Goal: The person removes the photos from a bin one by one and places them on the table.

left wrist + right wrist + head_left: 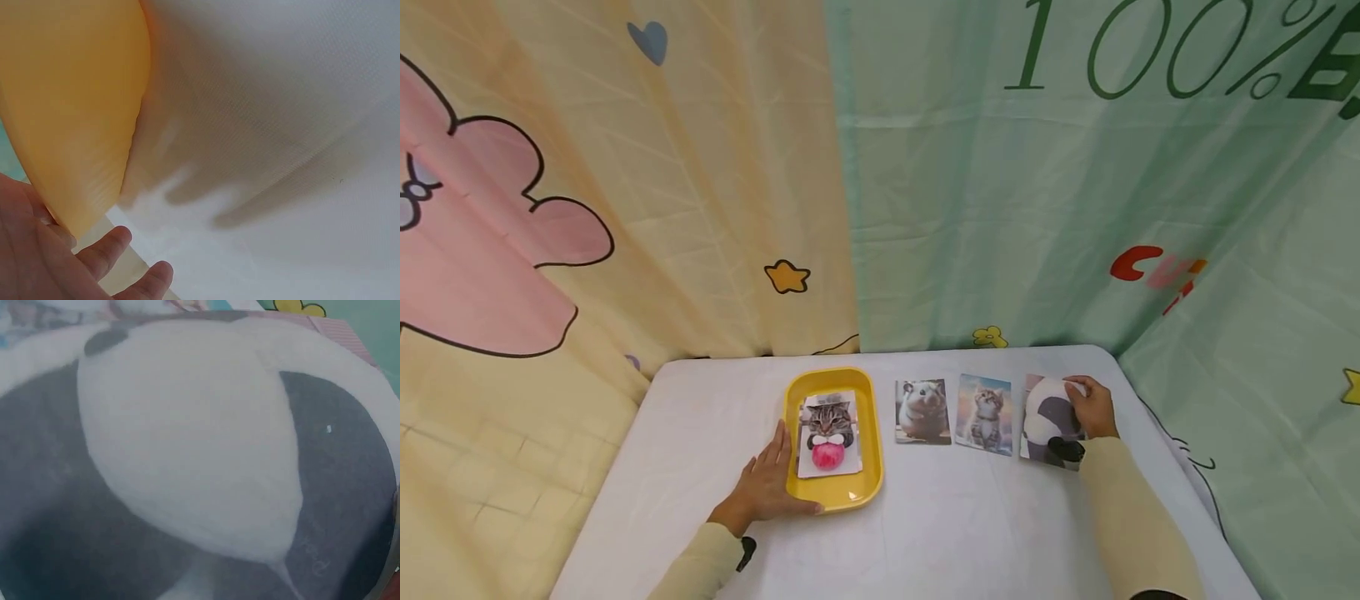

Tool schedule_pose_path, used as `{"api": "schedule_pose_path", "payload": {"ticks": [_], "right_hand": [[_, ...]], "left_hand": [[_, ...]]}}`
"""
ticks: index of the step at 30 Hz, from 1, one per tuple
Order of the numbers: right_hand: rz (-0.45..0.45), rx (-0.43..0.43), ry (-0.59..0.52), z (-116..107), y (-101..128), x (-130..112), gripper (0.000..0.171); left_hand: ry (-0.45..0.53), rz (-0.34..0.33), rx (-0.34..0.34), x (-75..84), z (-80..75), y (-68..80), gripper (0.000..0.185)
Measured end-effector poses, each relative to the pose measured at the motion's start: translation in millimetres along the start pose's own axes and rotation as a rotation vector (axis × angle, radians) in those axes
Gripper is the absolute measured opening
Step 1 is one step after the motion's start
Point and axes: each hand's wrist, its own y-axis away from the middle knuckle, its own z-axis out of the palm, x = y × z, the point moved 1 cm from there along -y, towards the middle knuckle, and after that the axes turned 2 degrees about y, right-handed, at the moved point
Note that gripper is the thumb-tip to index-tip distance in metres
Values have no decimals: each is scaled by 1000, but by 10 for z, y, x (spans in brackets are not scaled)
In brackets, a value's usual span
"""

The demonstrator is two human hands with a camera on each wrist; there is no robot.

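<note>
A yellow tray sits on the white table and holds a small stack of picture cards; the top one shows a cat with a red ball. My left hand lies flat against the tray's left and front rim, fingers straight. In the left wrist view the tray's yellow wall fills the left side above my fingers. To the right lie a hamster card, a kitten card and a panda card. My right hand rests on the panda card's right edge. The panda picture fills the right wrist view.
Printed cloth hangs behind and on both sides of the table: yellow with pink shapes to the left, green with lettering to the right. The table's rounded far corners and right edge lie close to the cards.
</note>
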Motion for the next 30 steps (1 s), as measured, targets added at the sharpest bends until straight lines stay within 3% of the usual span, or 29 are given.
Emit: {"api": "schedule_pose_path", "payload": {"ticks": [6, 12, 18, 22, 30], "right_hand": [[-30, -57, 113, -79, -89, -3, 32], [31, -148, 216, -64, -130, 57, 36], [111, -119, 281, -10, -177, 12, 46], [130, -74, 269, 33, -198, -81, 47], [160, -99, 78, 373, -125, -293, 44]], "left_hand": [[-7, 5, 8, -2, 5, -18, 142], [-3, -4, -7, -16, 38, -28, 141], [0, -4, 7, -13, 30, -18, 141], [2, 1, -7, -3, 39, -15, 142], [-11, -4, -9, 8, 5, 4, 141]]}}
